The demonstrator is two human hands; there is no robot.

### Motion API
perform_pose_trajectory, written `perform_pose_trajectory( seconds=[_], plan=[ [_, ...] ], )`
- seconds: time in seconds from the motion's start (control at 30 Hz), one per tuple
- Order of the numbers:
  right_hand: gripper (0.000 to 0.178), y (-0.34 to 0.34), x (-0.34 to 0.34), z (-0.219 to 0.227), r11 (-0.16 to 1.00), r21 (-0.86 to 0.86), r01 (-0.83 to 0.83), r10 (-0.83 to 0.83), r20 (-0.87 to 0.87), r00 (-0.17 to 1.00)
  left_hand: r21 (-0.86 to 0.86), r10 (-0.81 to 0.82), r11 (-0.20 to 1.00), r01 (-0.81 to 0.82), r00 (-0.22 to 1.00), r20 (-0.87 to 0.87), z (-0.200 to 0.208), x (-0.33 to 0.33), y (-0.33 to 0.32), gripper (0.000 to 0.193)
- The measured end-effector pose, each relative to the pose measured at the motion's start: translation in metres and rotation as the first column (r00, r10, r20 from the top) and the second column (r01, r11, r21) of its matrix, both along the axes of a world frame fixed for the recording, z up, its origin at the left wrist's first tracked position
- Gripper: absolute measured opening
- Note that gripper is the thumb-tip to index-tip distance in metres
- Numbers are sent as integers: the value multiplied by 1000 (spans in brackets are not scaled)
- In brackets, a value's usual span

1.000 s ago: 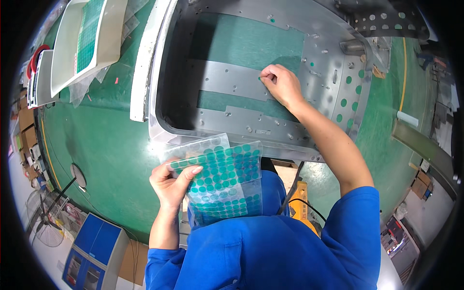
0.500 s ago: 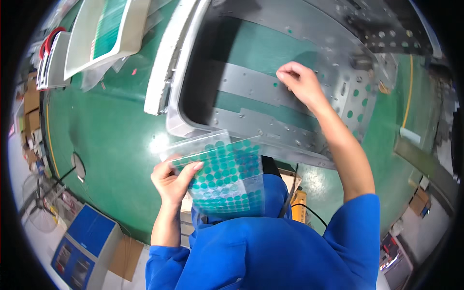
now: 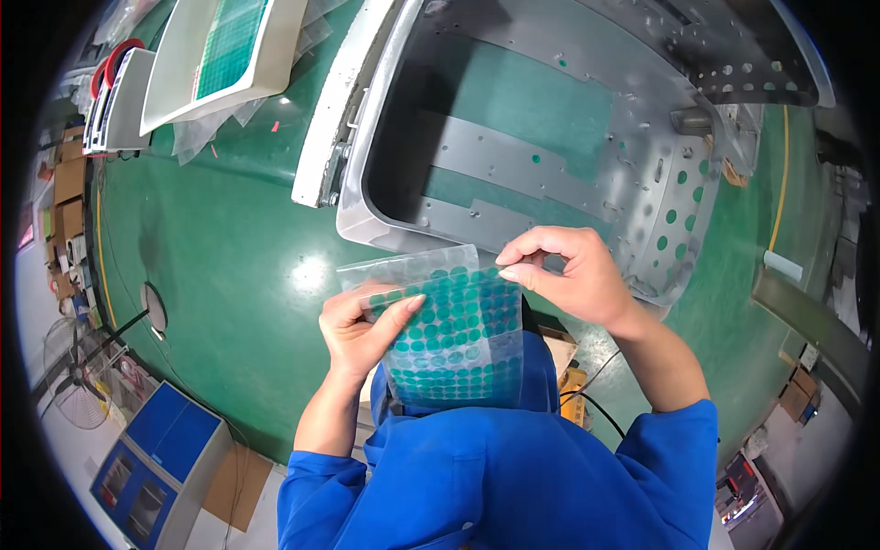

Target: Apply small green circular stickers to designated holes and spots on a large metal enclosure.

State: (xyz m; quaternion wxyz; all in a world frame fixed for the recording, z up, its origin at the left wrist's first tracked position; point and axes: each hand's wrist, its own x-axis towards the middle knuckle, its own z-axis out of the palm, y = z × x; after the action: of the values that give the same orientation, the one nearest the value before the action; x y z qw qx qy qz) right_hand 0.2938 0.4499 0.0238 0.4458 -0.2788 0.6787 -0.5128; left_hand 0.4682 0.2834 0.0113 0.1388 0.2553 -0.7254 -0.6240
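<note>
My left hand [image 3: 357,332] is closed on the left edge of a sheet of round green stickers [image 3: 449,321], thumb on top. The clear backing holds rows of green dots, and more clear sheets or film lie behind it. At the sheet's upper right corner, my right hand [image 3: 573,275] pinches with thumb and forefinger. Whether a single dot is between those fingertips is too small to tell. Just beyond both hands stands a large grey metal housing [image 3: 495,151], open at the top, with holes and small studs on its inner walls and floor.
A white bin [image 3: 275,64] with green sheets stands at the far left. A thick white panel [image 3: 335,110] runs along the housing's left side. A blue-and-grey cabinet [image 3: 170,431] and a fan [image 3: 82,403] are at the lower left. Green floor [image 3: 220,284] surrounds the housing.
My right hand has come back from above the housing's inside to the sticker sheet's upper right corner. My left hand keeps hold of the sheet. The whole view has shifted slightly.
</note>
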Motion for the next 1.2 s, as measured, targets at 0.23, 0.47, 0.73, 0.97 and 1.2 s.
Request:
perform_pose_trajectory(
  seconds=[0.23, 0.47, 0.73, 0.97, 1.2],
  plan=[
    [6, 12, 9, -6, 984, -177, 7, -78, -399, 914, 9, 2, 1000, -2, 999, 42, 1, -5, 6, 8],
    [4, 17, -44, -50, 969, 19, 247, -237, -222, 946, 10, 205, 978, -207, 975, 85, -4, 0, 13, 11],
    [5, 34, -78, -140, 902, 414, 127, 60, -408, 911, 57, 234, 968, -244, 962, 138, -10, 16, 16, 9],
    [5, 29, -75, -134, 855, 502, 132, 130, -452, 882, 76, 239, 965, -252, 960, 149, -11, 16, 18, 9],
    [4, 27, -72, -132, 848, 507, 156, 131, -485, 865, 74, 228, 967, -242, 961, 156, -14, 16, 15, 10]
  ],
)
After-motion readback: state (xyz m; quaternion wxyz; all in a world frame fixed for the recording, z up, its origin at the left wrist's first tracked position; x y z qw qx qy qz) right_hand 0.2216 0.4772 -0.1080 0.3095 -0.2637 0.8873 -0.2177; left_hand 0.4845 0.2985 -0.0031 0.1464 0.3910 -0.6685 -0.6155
